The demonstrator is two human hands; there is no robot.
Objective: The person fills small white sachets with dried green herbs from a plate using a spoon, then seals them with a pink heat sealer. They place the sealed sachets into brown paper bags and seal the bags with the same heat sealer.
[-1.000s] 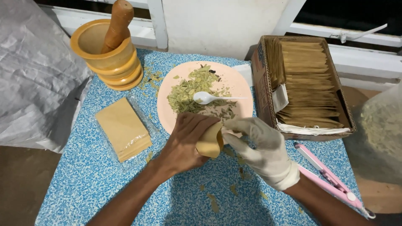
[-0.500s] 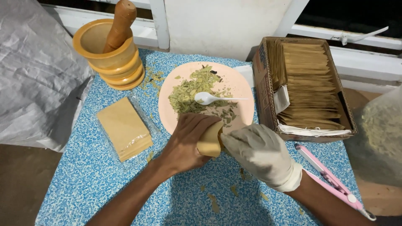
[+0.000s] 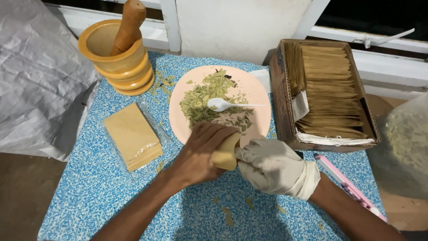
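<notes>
While a tan paper pouch is clamped between bare left hand and gloved right hand, crushed leaves at twelve o'clock remain unpacked, spoon untouched.

- A blue-and-white speckled table fills the middle and lower part of the frame.
- Behind it, top centre, stands a plain off-white wall panel.
- White window frames run along the top edge, left and right; the glass at upper right is dark.
- A brown floor shows at lower left.
- Crinkled grey plastic sheeting covers the left edge.
- At far right hangs a translucent plastic bag.
- Light falls evenly, with soft shadows.
</notes>
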